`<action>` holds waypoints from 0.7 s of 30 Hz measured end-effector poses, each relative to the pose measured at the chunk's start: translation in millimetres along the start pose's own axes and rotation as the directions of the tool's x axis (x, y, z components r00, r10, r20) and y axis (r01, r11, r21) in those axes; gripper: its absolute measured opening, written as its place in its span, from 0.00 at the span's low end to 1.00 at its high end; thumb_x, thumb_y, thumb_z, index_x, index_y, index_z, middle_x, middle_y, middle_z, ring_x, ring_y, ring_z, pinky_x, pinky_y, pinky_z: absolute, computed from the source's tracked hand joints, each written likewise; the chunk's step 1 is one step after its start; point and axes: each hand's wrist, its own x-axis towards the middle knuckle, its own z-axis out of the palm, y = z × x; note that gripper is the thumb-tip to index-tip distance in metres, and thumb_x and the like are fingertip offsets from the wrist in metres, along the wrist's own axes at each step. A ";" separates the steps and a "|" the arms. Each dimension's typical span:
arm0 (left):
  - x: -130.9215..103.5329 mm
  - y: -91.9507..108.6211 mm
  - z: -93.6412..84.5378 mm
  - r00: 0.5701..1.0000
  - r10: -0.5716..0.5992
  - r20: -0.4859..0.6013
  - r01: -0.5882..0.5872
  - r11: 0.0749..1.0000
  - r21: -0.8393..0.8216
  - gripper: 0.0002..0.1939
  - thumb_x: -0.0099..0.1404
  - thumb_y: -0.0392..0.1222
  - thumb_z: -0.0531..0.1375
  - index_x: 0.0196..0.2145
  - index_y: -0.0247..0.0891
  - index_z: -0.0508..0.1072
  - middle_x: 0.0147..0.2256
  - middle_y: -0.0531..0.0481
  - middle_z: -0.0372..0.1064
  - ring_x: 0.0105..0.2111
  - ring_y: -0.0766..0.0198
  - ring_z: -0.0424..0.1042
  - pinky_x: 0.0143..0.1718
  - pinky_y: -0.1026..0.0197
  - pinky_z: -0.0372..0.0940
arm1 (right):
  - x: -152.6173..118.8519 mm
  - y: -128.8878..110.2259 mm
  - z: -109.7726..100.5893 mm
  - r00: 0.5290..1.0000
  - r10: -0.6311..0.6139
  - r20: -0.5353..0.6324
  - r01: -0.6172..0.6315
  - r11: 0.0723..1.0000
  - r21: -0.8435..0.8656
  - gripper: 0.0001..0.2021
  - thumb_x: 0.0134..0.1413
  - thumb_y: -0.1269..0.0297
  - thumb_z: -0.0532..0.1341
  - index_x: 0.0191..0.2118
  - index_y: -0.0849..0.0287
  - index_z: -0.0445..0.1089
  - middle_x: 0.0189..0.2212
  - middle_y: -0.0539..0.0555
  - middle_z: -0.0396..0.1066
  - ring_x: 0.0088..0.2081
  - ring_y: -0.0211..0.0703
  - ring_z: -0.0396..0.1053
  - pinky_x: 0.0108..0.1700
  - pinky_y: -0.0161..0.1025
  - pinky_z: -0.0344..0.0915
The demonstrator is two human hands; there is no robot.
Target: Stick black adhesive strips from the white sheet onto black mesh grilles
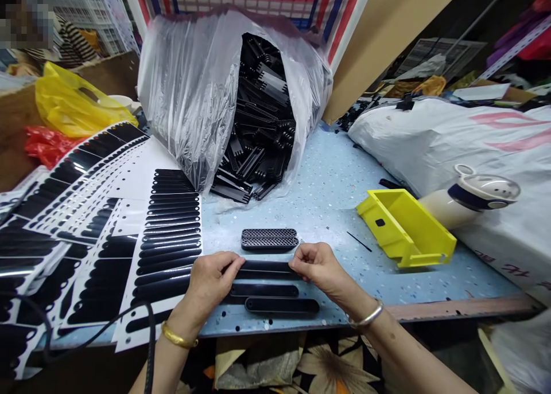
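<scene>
My left hand [210, 280] and my right hand [322, 269] pinch opposite ends of a flat black strip [267, 270], stretched level just above the table. Close below it lie two long black plastic pieces with rounded ends, an upper piece [271, 291] and a lower piece [282, 306]. Beyond the strip rests a black piece with a mesh pattern [269, 239]. To my left, a white backing sheet [124, 339] carries rows of similar black strips. Whether the held strip touches the pieces under it I cannot tell.
A clear plastic bag [185, 96] full of black comb-like parts [262, 113] stands at the back. On the right are a yellow bin [391, 239], a bottle [456, 202] and a large white sack [413, 130]. A black cable [151, 336] crosses near my left forearm.
</scene>
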 end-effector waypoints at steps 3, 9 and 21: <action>-0.5 -1.5 0.5 1.000 0.011 -0.010 -0.011 1.000 0.005 0.14 0.66 0.47 0.57 0.30 0.41 0.80 0.29 0.53 0.78 0.29 0.66 0.75 0.33 0.67 0.64 | 0.8 -0.5 1.5 0.999 -0.043 -0.032 0.041 0.997 -0.062 0.11 0.34 0.57 0.60 0.16 0.59 0.63 0.15 0.48 0.58 0.20 0.33 0.53 0.22 0.34 0.48; -1.3 -1.5 1.1 0.998 0.046 -0.038 -0.045 0.999 0.012 0.15 0.66 0.48 0.57 0.29 0.41 0.80 0.28 0.51 0.78 0.27 0.67 0.74 0.33 0.68 0.65 | -1.0 -1.2 2.2 0.998 -0.046 -0.039 0.043 0.996 -0.080 0.11 0.33 0.58 0.60 0.16 0.60 0.62 0.15 0.48 0.58 0.20 0.33 0.53 0.22 0.34 0.48; -0.5 1.2 0.6 1.000 -0.012 -0.001 0.012 1.000 0.012 0.15 0.66 0.47 0.56 0.29 0.40 0.79 0.29 0.52 0.78 0.28 0.66 0.75 0.33 0.67 0.63 | -3.4 -4.4 -2.3 1.000 0.000 0.027 0.001 1.000 -0.014 0.11 0.34 0.57 0.62 0.18 0.60 0.64 0.14 0.48 0.59 0.17 0.34 0.56 0.21 0.34 0.53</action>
